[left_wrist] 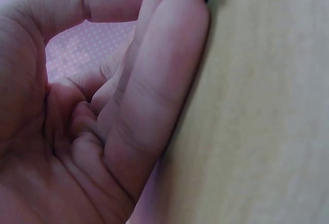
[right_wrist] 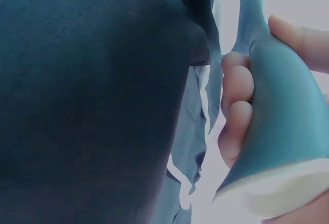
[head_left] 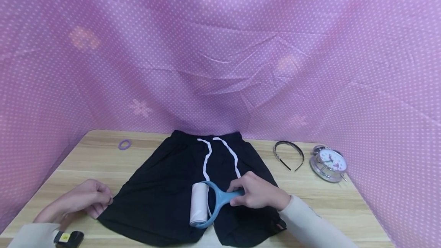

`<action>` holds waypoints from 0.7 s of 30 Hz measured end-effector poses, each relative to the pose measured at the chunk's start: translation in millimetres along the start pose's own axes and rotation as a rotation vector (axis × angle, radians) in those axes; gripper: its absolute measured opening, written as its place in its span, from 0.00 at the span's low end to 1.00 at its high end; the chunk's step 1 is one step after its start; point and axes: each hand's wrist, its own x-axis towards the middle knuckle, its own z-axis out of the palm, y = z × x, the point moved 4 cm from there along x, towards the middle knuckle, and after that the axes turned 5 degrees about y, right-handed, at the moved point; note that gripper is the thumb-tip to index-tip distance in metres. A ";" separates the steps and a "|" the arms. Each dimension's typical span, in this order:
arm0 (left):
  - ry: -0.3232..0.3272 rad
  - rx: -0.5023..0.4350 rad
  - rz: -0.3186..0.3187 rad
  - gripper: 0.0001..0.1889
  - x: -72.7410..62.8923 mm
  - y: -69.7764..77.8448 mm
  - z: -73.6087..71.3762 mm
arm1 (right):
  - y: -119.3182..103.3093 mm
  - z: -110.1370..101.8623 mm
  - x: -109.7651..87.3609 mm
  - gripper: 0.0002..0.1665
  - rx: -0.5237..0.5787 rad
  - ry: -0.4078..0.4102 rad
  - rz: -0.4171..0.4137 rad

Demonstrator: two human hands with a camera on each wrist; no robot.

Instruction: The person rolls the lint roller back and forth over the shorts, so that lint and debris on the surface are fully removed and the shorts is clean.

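Observation:
Black shorts [head_left: 162,190] with two white drawstrings lie spread on the table, waistband at the far edge. My left hand [head_left: 84,198] pinches the left leg's outer hem corner between thumb and fingers; in the left wrist view the fingers [left_wrist: 159,75] lie along the wooden surface, with a bit of dark cloth at their tips. The right hand [head_left: 256,192] grips the blue handle [right_wrist: 288,95] of a lint roller [head_left: 199,204]. Its white roll sits over the middle of the shorts, near the inner side of the left leg, overlapping one drawstring.
A purple hair tie [head_left: 124,144] lies at the back left of the wooden table [head_left: 96,156]. Toward the back right are a black headband [head_left: 289,142] and a silver alarm clock [head_left: 330,162]. Pink dotted cloth [head_left: 220,68] hangs behind and along both sides.

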 end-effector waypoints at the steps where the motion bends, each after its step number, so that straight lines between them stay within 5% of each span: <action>1: 0.000 0.000 0.003 0.10 0.1 0.1 0.0 | 0.8 -0.3 -1.0 0.05 0.003 0.006 0.002; 21: -0.041 -0.033 0.007 0.10 0.2 -0.5 -0.9 | 8.5 -11.1 -20.8 0.07 -0.031 0.083 0.010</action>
